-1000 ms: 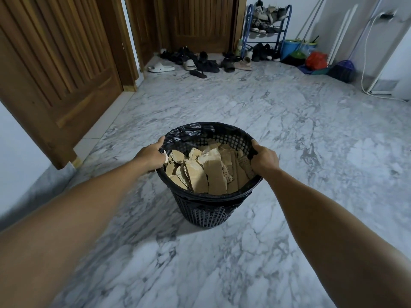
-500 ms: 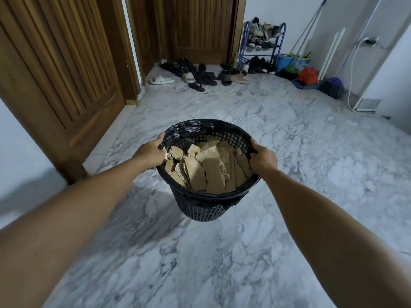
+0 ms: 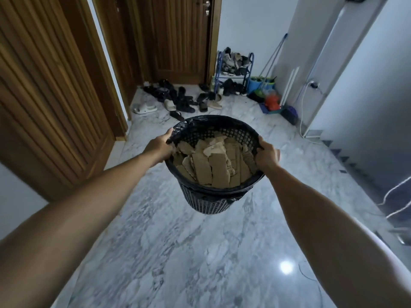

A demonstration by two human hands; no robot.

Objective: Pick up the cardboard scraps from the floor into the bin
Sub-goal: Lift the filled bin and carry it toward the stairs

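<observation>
A black mesh bin (image 3: 209, 202) with a black liner hangs in the air above the marble floor, held at arm's length. Brown cardboard scraps (image 3: 213, 165) fill it, standing on end and leaning together. My left hand (image 3: 159, 146) grips the bin's left rim. My right hand (image 3: 266, 154) grips the right rim, fingers curled over the edge. No scraps show on the floor in view.
Grey-white marble floor (image 3: 178, 252) spreads below. Wooden doors (image 3: 51, 103) stand on the left. Several shoes and sandals (image 3: 178, 101) lie by the far door, beside a blue shoe rack (image 3: 234, 67). Cleaning tools (image 3: 273, 101) and white cords (image 3: 302, 112) are at the right wall.
Both hands have lifted the bin off the floor and raised it higher. My view has risen and tilted up, showing more of the far door and right wall.
</observation>
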